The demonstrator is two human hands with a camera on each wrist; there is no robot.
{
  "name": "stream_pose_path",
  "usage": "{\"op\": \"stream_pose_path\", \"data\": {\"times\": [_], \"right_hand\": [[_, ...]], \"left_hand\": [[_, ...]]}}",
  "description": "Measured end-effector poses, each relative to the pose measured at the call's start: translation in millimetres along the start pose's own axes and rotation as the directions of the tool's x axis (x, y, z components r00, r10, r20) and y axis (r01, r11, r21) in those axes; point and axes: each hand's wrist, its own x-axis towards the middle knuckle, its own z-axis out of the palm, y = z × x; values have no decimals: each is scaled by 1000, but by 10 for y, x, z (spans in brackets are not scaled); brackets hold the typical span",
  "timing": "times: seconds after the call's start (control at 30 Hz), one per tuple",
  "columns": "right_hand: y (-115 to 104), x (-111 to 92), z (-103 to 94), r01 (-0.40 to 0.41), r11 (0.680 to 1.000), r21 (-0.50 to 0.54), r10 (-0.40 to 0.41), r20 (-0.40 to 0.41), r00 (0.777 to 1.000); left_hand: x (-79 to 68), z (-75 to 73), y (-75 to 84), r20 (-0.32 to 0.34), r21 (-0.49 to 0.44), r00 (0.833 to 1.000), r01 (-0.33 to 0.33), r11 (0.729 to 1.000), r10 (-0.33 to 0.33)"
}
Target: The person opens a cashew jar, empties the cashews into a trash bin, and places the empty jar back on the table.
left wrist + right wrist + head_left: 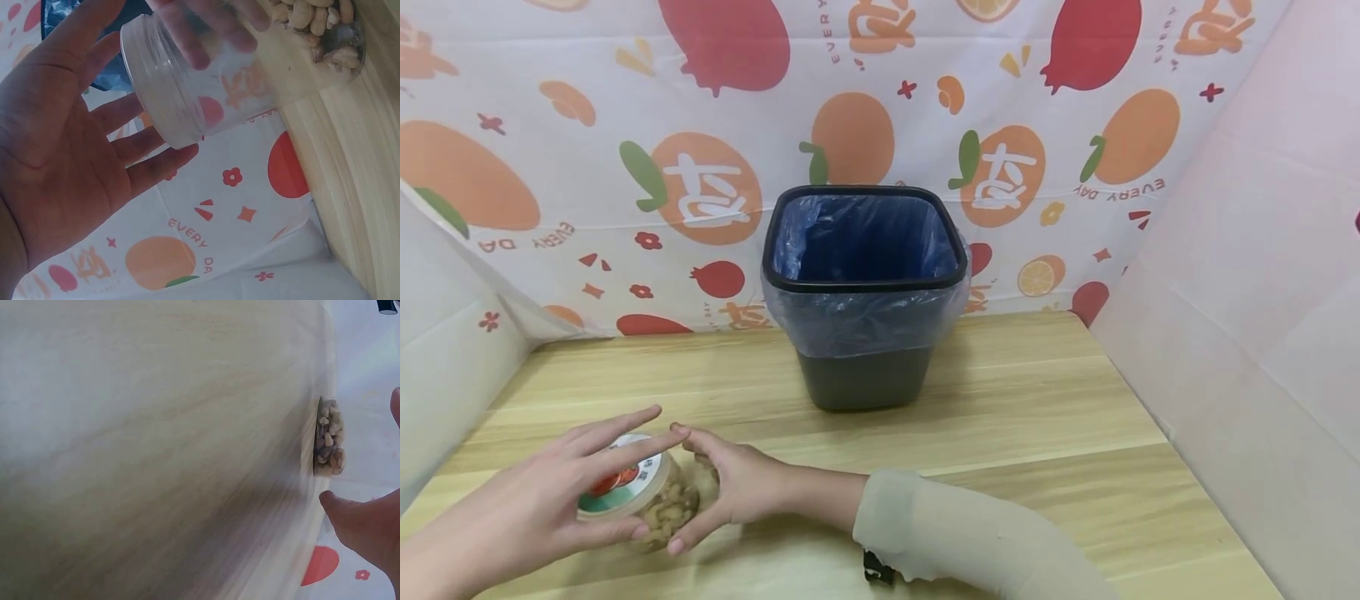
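Note:
A clear jar of cashews [672,510] stands on the table at the left front, its lid [643,477] printed white, red and green. My left hand [553,492] is spread over the lid, thumb and fingers apart. In the left wrist view, the fingers of my left hand [62,144] reach beside the jar's top end [165,81]; contact is hard to tell. From the jar's right side my right hand [748,483] reaches in, thumb and fingers spread about its wall. The right wrist view shows its thumb [353,519] apart from the cashews [329,437].
A dark bin [865,379] lined with a clear bag stands at the back middle of the wooden table [1045,433]. Behind it hangs a fruit-printed cloth [917,100]. A pale wall [1225,350] borders the right side.

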Motion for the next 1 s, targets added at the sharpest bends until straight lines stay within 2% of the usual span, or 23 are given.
{"op": "stream_pose_path", "data": {"times": [0.23, 0.47, 0.6, 0.73, 1.0], "right_hand": [[-6, 57, -16, 18, 999, 51, -19, 21, 1000], [-16, 117, 34, -25, 1000, 5, 25, -4, 1000], [-23, 120, 14, -25, 1000, 4, 25, -10, 1000], [-41, 65, -56, -19, 999, 51, 20, -21, 1000], [-30, -111, -283, 75, 994, 84, -71, -52, 996]], "left_hand": [[8, 24, -68, -15, -3, 999, -52, 999, 52], [58, 35, -108, -38, -12, 995, -93, 996, 92], [88, 14, -63, -39, -16, 997, -69, 997, 69], [142, -28, 3, -45, -36, 997, -60, 998, 58], [332, -153, 172, -67, -47, 994, -92, 995, 89]]}}
